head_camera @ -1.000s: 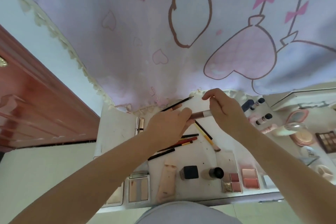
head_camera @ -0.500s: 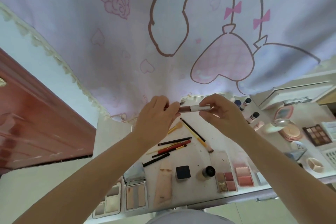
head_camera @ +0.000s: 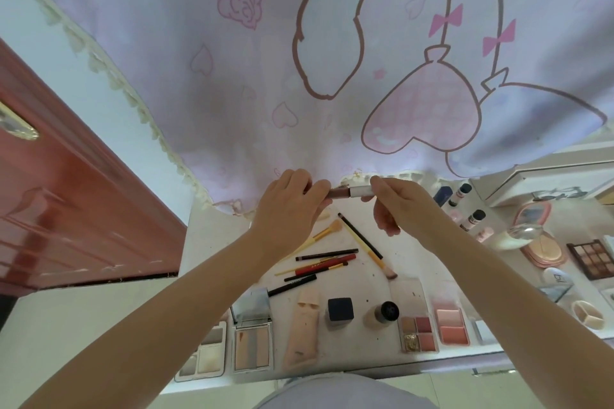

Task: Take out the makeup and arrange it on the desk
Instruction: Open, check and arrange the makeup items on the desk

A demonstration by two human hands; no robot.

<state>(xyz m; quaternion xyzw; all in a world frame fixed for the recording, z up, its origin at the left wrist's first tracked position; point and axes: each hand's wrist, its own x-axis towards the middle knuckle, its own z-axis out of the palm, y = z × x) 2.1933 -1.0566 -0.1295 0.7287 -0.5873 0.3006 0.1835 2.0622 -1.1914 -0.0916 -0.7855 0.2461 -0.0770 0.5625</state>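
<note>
Above the white desk (head_camera: 216, 242) both hands hold one small lip gloss tube (head_camera: 349, 192) level between them. My left hand (head_camera: 287, 209) pinches its pinkish-brown end, and my right hand (head_camera: 395, 206) pinches its white cap end. Below them lie makeup brushes (head_camera: 327, 232) and several pencils (head_camera: 324, 264). Along the front edge sit open palettes (head_camera: 251, 347), a beige tube (head_camera: 304, 325), a black-capped jar (head_camera: 339, 309), a small bottle (head_camera: 382, 311) and blush palettes (head_camera: 452, 325).
A pink cartoon curtain (head_camera: 332, 60) hangs behind the desk. A red-brown door (head_camera: 66, 202) stands at the left. On the right are small bottles (head_camera: 465, 206), a pink compact (head_camera: 543, 252), an eyeshadow palette (head_camera: 594, 257) and a white shelf (head_camera: 548, 179).
Both hands rose from the desk towards the curtain with the tube. The dark brush seen in my left hand one second ago no longer shows there.
</note>
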